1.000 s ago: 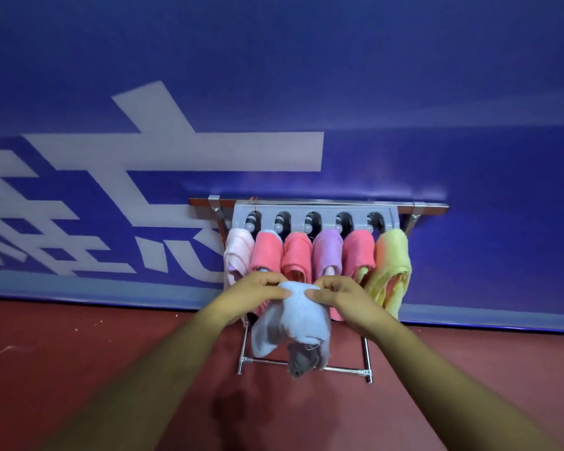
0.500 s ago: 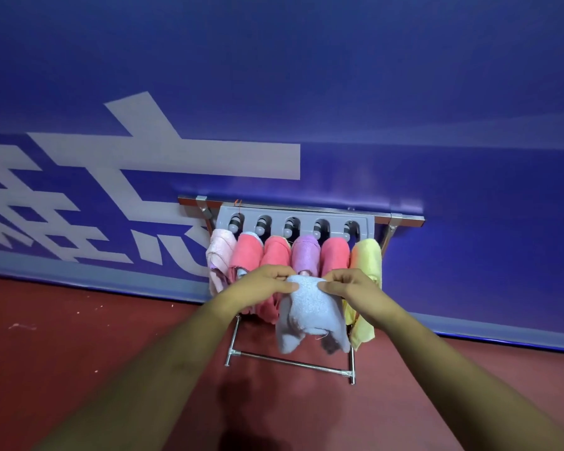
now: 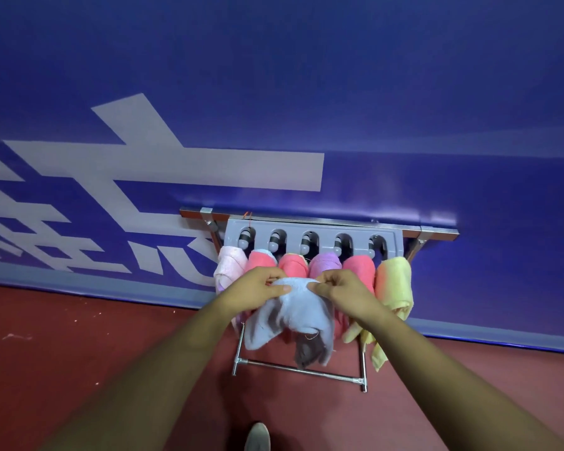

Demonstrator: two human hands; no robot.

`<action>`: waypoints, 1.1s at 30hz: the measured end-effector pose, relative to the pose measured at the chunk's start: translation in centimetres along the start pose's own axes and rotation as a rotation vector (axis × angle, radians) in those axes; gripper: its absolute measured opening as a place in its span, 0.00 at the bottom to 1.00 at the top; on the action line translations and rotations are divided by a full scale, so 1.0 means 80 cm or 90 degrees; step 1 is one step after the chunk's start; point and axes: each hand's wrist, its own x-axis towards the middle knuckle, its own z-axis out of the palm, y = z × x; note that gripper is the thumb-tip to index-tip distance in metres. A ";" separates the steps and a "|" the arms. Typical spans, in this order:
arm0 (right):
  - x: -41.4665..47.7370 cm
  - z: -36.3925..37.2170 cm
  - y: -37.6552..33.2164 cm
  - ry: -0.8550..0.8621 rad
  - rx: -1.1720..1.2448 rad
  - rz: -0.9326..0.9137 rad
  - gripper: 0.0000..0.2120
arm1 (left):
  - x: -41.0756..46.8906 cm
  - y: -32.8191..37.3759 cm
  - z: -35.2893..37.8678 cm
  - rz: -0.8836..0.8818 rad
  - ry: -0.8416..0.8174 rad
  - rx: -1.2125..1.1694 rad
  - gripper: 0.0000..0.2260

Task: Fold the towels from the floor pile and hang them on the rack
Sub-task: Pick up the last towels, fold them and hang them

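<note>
A light blue towel point(image 3: 293, 315) hangs bunched in front of the rack, its lower ends drooping toward the floor bar. My left hand point(image 3: 256, 288) pinches its top edge on the left and my right hand point(image 3: 342, 288) pinches it on the right. Behind them stands a metal rack point(image 3: 310, 234) with a grey slotted top, set against the wall. Several folded towels hang on it side by side: pale pink point(image 3: 230, 265), coral point(image 3: 261, 260), coral point(image 3: 295, 265), lilac point(image 3: 326, 262), coral point(image 3: 358, 265) and yellow point(image 3: 394, 281). The floor pile is out of view.
A blue wall banner point(image 3: 306, 92) with white characters rises right behind the rack. The floor point(image 3: 79, 353) is dark red. The rack's lower crossbar point(image 3: 300, 371) lies near the floor. The tip of a shoe point(image 3: 257, 437) shows at the bottom edge.
The view has tilted down and closer to the rack. Both hands keep their pinch on the blue towel, which now hangs lower and more spread in front of the hung towels.
</note>
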 end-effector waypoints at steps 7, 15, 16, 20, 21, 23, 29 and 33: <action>0.081 0.013 -0.013 0.064 -0.282 -0.027 0.12 | 0.066 -0.028 -0.050 0.012 -0.024 0.196 0.07; 0.126 0.025 0.001 0.081 -0.419 0.013 0.07 | 0.106 -0.060 -0.028 0.012 -0.005 0.424 0.11; 0.127 0.026 0.004 0.093 -0.426 0.020 0.06 | 0.109 -0.060 -0.026 0.010 0.003 0.427 0.09; 0.129 0.031 0.008 0.171 -0.319 0.023 0.03 | 0.120 -0.055 -0.030 0.041 0.066 0.413 0.06; 0.128 0.032 0.007 0.200 -0.270 0.021 0.03 | 0.121 -0.055 -0.031 0.055 0.087 0.417 0.07; 0.125 0.040 0.010 0.248 -0.231 0.008 0.03 | 0.119 -0.054 -0.030 0.075 0.104 0.424 0.07; 0.108 0.055 0.015 0.306 -0.147 -0.029 0.10 | 0.122 -0.057 -0.029 0.038 0.168 0.279 0.02; 0.095 0.063 0.023 0.339 -0.160 -0.002 0.13 | 0.121 -0.057 -0.028 0.113 0.136 0.355 0.13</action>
